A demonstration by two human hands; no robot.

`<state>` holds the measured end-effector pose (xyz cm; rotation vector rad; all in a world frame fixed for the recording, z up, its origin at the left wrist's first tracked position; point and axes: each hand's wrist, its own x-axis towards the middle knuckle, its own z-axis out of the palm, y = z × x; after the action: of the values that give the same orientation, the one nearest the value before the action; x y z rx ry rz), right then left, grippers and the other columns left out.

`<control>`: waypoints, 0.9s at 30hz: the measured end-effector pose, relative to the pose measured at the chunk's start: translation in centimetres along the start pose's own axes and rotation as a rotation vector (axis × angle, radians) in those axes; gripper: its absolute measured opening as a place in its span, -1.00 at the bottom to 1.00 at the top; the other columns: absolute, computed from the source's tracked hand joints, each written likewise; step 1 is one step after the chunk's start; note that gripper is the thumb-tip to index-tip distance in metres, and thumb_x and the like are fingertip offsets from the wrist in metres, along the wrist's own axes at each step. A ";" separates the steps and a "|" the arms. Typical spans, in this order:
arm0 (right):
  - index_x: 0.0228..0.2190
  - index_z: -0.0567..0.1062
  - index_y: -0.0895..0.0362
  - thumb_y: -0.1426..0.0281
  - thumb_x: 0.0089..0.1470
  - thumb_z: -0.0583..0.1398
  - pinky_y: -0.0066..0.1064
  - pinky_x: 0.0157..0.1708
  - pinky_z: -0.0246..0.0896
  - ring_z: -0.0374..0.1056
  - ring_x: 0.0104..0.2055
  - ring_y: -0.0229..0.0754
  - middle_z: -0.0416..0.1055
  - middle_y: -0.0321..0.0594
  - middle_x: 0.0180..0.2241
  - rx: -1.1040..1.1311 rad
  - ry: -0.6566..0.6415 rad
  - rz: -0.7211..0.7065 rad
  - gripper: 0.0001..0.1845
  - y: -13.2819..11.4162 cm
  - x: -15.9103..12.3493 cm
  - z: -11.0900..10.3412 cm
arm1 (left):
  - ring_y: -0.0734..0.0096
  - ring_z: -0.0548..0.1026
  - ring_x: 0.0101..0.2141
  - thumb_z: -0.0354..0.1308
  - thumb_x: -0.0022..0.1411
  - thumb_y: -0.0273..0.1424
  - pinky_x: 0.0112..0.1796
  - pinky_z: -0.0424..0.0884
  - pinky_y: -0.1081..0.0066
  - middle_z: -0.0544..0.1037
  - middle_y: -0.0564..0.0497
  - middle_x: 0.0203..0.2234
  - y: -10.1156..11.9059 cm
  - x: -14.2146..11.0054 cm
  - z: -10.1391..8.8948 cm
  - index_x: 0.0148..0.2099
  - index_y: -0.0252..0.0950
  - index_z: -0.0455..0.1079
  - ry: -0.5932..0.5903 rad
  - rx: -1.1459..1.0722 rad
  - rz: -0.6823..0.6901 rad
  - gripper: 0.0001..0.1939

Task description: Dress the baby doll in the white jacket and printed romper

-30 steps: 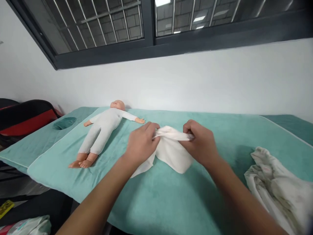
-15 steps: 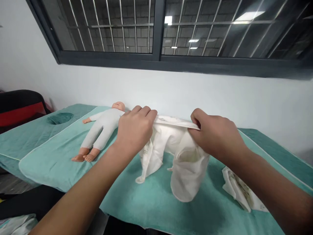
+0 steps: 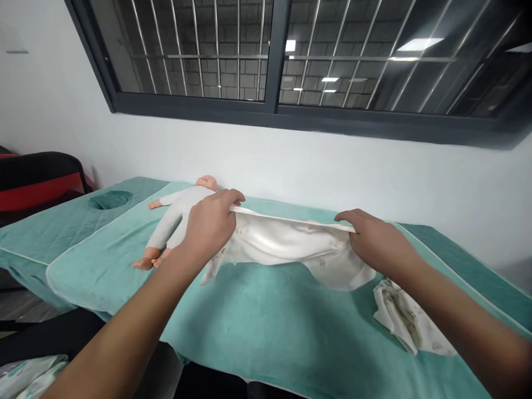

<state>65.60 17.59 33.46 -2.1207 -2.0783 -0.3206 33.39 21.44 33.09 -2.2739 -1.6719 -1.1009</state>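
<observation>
The left hand (image 3: 211, 221) hides one arm of the doll (image 3: 166, 224), and the wrist covers part of a leg. The doll's face is too small to see well. The right arm (image 3: 449, 316) hides some of the crumpled cloth (image 3: 397, 316), and its little marks are too tiny to make out. The picture's edges cut off the window (image 3: 272, 72), the red and black chair (image 3: 41, 183), the green bed (image 3: 266, 321) and both of the person's arms.

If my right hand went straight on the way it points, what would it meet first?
Past the white cloth it grips, your right hand would probably meet the white wall first, though its height over the green cover is unclear.
</observation>
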 end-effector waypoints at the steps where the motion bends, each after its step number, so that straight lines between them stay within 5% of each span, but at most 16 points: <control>1: -0.05 0.41 -0.02 0.56 -0.03 -0.02 -0.40 -0.46 0.07 0.38 -0.18 -0.11 0.30 -0.35 0.12 0.003 0.038 -0.005 -0.48 0.1 -0.2 0.4 | 0.25 0.50 -0.20 -0.11 0.02 -0.64 -0.27 0.35 0.36 0.59 0.06 -0.21 -0.2 0.0 0.1 -0.11 -0.16 0.47 -0.023 -0.082 -0.038 -0.52; 5: -0.20 0.48 0.01 0.57 -0.13 0.00 -0.45 -0.41 0.13 0.37 -0.17 -0.15 0.44 -0.33 -0.06 0.274 0.093 -0.019 -0.53 0.3 -0.5 1.0 | 0.24 0.49 -0.16 -0.12 0.04 -0.60 -0.21 0.36 0.32 0.58 0.05 -0.21 -0.5 -0.2 0.3 -0.14 -0.19 0.46 -0.004 -0.252 -0.100 -0.56; 8: -0.33 0.49 0.07 0.47 -0.06 0.04 -0.47 -0.38 0.17 0.36 -0.30 -0.20 0.48 -0.30 -0.31 0.601 -0.069 0.025 -0.73 0.3 -0.5 0.3 | 0.25 0.48 -0.16 -0.11 0.07 -0.56 -0.18 0.34 0.30 0.57 0.05 -0.21 -0.1 -0.1 0.0 -0.15 -0.19 0.44 -0.014 -0.296 -0.081 -0.61; 11: -0.32 0.46 0.10 0.30 0.06 0.07 -0.47 -0.36 0.18 0.36 -0.28 -0.18 0.47 -0.27 -0.30 0.772 -0.302 -0.077 -0.78 -0.4 -0.9 -0.5 | 0.27 0.49 -0.25 -0.10 0.12 -0.50 -0.27 0.34 0.35 0.57 0.07 -0.28 0.4 0.0 -0.6 -0.16 -0.18 0.43 -0.140 -0.352 -0.137 -0.67; 14: -0.34 0.44 0.09 0.14 0.08 0.12 -0.47 -0.41 0.14 0.33 -0.34 -0.20 0.45 -0.26 -0.32 0.672 -0.502 -0.183 -0.72 -0.9 -1.2 0.1 | 0.30 0.49 -0.31 -0.11 0.14 -0.46 -0.34 0.34 0.40 0.57 0.10 -0.34 0.6 0.1 -0.6 -0.18 -0.17 0.42 -0.256 -0.388 -0.194 -0.70; 18: -0.34 0.42 0.06 0.07 0.15 0.03 -0.44 -0.52 0.01 0.23 -0.50 -0.24 0.41 -0.26 -0.44 0.356 -0.295 0.035 -0.65 -0.1 -0.7 2.8 | 0.24 0.49 -0.32 -0.04 0.14 -0.38 -0.34 0.31 0.37 0.56 0.07 -0.35 -0.6 0.2 0.5 -0.14 -0.14 0.40 -0.273 -0.135 -0.185 -0.73; 20: -0.29 0.42 0.03 0.12 0.14 0.03 -0.42 -0.53 -0.01 0.24 -0.50 -0.22 0.42 -0.25 -0.43 0.244 -0.292 0.103 -0.71 0.8 -0.1 4.3 | 0.20 0.48 -0.34 0.00 0.14 -0.32 -0.35 0.29 0.35 0.56 0.03 -0.35 -1.9 0.4 1.7 -0.11 -0.13 0.40 -0.349 0.019 -0.177 -0.73; 24: -0.23 0.42 -0.03 0.25 0.10 0.02 -0.40 -0.49 0.02 0.31 -0.37 -0.14 0.45 -0.23 -0.30 0.118 -0.331 0.149 -0.76 1.5 1.9 6.6 | 0.20 0.51 -0.31 0.04 0.15 -0.18 -0.33 0.31 0.36 0.58 0.01 -0.30 -4.7 1.5 5.7 -0.10 -0.14 0.39 -0.571 0.003 -0.219 -0.70; 27: -0.21 0.43 -0.01 0.26 0.10 0.02 -0.37 -0.44 0.07 0.32 -0.30 -0.10 0.44 -0.18 -0.23 0.070 -0.282 0.186 -0.73 1.0 4.6 8.3 | 0.12 0.52 -0.18 0.04 0.17 -0.10 -0.29 0.34 0.35 0.57 -0.06 -0.15 -6.2 3.0 10.2 -0.05 -0.18 0.38 -0.536 0.057 -0.272 -0.62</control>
<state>67.03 24.11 26.72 -2.4103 -1.9700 0.0785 33.33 31.16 25.51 -2.5058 -2.2187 -0.4795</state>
